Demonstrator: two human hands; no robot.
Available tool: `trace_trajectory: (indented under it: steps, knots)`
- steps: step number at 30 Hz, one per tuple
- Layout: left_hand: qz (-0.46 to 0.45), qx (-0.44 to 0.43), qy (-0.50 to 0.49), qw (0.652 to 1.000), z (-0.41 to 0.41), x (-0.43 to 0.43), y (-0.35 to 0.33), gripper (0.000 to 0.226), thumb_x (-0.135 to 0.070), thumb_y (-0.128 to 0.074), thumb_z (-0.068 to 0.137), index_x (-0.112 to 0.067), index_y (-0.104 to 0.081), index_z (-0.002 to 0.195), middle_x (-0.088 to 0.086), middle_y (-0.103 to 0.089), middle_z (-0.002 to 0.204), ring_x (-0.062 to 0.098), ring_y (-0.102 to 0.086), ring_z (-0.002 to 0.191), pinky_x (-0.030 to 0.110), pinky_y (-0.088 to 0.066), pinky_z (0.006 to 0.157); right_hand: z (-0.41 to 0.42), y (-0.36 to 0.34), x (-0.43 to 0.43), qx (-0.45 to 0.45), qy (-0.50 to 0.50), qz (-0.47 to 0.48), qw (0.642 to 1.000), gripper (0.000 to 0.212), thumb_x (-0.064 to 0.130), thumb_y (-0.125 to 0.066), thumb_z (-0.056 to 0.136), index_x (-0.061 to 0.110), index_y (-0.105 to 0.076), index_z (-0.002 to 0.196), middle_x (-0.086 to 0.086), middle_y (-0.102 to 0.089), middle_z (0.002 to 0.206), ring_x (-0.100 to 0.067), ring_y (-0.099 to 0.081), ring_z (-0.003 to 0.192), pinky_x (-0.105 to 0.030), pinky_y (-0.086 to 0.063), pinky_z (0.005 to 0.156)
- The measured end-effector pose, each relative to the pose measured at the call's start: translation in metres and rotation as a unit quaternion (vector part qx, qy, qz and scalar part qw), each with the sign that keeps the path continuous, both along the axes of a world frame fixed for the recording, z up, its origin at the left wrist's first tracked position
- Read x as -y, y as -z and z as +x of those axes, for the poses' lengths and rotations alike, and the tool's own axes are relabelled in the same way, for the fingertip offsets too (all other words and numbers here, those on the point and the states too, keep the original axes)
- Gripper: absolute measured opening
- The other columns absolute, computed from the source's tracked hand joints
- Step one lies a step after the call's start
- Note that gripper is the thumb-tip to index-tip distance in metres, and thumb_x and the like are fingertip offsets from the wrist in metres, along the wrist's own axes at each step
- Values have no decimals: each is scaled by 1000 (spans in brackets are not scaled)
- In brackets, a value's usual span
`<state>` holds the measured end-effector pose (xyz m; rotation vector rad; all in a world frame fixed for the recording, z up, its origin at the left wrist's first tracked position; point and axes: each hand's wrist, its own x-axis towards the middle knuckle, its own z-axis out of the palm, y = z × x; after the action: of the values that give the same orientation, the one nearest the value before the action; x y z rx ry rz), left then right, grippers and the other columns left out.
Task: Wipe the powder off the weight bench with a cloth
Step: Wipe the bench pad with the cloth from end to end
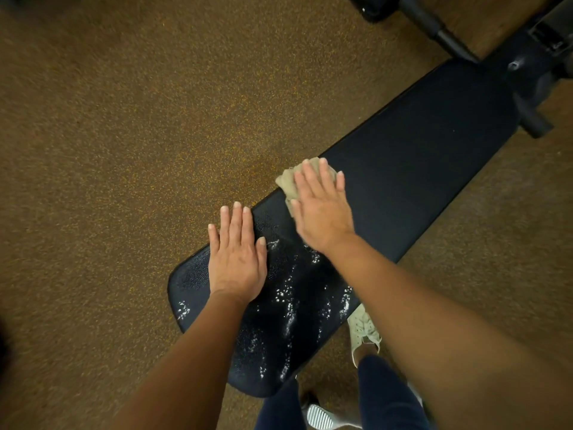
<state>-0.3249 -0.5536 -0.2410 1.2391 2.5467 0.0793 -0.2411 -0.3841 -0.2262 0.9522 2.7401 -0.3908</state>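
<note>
A black padded weight bench runs from the lower middle to the upper right. White powder lies in streaks and specks over its near end. My right hand presses flat on a beige cloth at the bench's left edge, past the powdered part. Most of the cloth is hidden under the palm. My left hand rests flat on the near left edge of the bench, fingers together and extended, holding nothing.
Brown speckled gym flooring surrounds the bench. Black equipment frame and bars stand at the top right by the bench's far end. My light shoe and dark trouser legs are by the bench's near right side.
</note>
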Motion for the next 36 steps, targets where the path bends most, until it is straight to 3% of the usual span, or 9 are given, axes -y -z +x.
trace_trajectory:
  steps: [6,11,17,22,24,28,30,34,36]
  knots:
    - [-5,2,8,1000,0,1,-1,63,-39,-12,99,-5,-11,151,10,-3,160,25,8,147,47,1,119,37,2,12,-19,-173,-21,984,61,42,-19,97,14,-25,151,-3,-16,160,-24,-2,148,-45,-2,119]
    - [-8,1,20,1000,0,2,-1,63,-40,-12,99,-6,-8,152,10,0,161,25,9,147,46,3,119,19,4,-4,7,33,4,999,61,38,-15,99,10,-14,153,-6,-4,162,-28,9,148,-46,9,117]
    - [-5,7,30,1000,3,2,-1,64,-40,-12,98,-5,-9,151,11,-1,160,26,8,147,47,1,119,57,0,43,-7,-100,-3,995,60,39,-15,98,11,-21,151,-7,-13,160,-26,0,148,-47,-1,119]
    - [3,10,39,999,1,4,0,65,-40,-15,97,-3,-14,151,13,-4,160,28,4,148,47,-3,119,36,6,20,7,147,11,989,60,37,-20,99,7,-16,152,-11,-8,161,-31,3,148,-48,5,116]
    - [2,14,36,999,2,3,-1,65,-41,-14,97,-3,-13,150,13,-4,160,28,3,148,47,-4,119,17,6,41,2,127,6,992,60,36,-19,99,7,-18,151,-12,-11,160,-34,0,147,-51,5,115]
    - [-10,14,45,999,1,4,-1,66,-41,-11,97,-4,-9,151,12,0,160,27,7,148,47,-2,119,60,0,66,0,-45,9,999,60,37,-22,97,7,-31,148,-11,-25,157,-28,-11,147,-49,-7,116]
    - [-13,15,51,999,0,5,-2,65,-41,-11,98,-4,-7,151,12,2,160,27,9,147,46,-1,120,77,1,49,17,-23,14,999,62,39,-18,97,7,-22,150,-11,-18,159,-26,-3,147,-46,-1,117]
    - [-13,11,44,999,2,3,-1,66,-41,-13,97,-3,-8,151,13,0,160,28,7,147,47,-2,119,42,2,42,37,129,9,991,65,38,-10,97,4,-11,152,-13,-5,161,-30,7,147,-48,9,117]
    - [-14,7,41,999,4,3,-1,66,-40,-13,97,-3,-9,151,14,-1,160,29,6,148,48,-4,119,30,3,63,22,89,-2,996,65,38,-9,96,4,-14,151,-15,-8,160,-32,5,148,-49,7,118]
